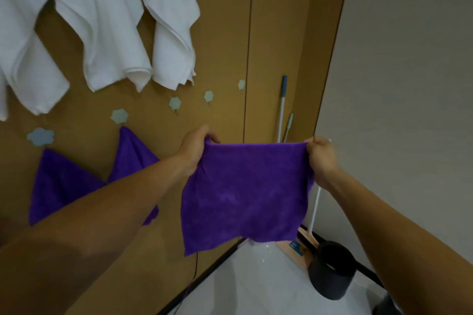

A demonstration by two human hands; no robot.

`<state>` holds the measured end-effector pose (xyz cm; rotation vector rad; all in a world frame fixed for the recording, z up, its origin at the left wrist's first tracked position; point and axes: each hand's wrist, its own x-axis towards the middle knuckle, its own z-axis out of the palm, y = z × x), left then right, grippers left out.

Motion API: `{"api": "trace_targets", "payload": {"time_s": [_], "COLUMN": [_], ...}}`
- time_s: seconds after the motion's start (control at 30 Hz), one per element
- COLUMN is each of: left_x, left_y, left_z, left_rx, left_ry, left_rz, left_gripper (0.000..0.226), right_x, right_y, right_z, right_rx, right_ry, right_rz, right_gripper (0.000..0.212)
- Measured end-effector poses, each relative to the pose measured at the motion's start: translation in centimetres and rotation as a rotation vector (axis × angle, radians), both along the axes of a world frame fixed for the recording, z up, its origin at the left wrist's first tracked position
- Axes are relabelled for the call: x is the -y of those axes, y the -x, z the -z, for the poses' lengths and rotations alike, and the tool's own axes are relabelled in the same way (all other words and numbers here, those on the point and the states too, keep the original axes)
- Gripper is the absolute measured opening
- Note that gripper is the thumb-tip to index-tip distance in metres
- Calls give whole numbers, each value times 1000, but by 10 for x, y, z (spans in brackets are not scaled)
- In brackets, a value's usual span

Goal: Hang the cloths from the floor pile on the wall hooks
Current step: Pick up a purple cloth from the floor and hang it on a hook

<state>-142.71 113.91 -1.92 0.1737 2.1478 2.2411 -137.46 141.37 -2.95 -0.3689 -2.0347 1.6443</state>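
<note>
I hold a purple cloth (245, 194) spread flat in front of the brown wall. My left hand (195, 149) pinches its top left corner and my right hand (321, 158) pinches its top right corner. Two other purple cloths (61, 184) (133, 153) hang from pale blue flower-shaped hooks (41, 136) (119, 115) low on the left. Three white cloths (102, 23) hang higher up. Bare hooks (175, 103) (208, 96) (241, 84) sit just above my left hand. The floor pile is out of view.
A mop handle (282, 105) and a thinner stick (288, 126) lean in the corner by the grey side wall. A dark round bin (332, 273) stands on the white floor at the lower right, next to a wooden box (297, 248).
</note>
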Motion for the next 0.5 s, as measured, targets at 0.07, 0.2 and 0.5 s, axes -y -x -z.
{"api": "trace_targets", "payload": {"time_s": [0.07, 0.2, 0.5], "left_x": [16, 45, 75], "left_y": [9, 20, 59], "left_z": [1, 8, 21], "left_rx": [-66, -115, -59], "left_ry": [250, 675, 502], "left_rz": [128, 301, 38], "left_gripper": [38, 55, 30], "right_x": [15, 35, 88], "right_y": [16, 47, 146], "right_z": [1, 6, 12], "right_rx": [15, 127, 152], "right_ry": [-27, -27, -115], "right_rz": [-62, -475, -801], "right_gripper": [26, 18, 26]}}
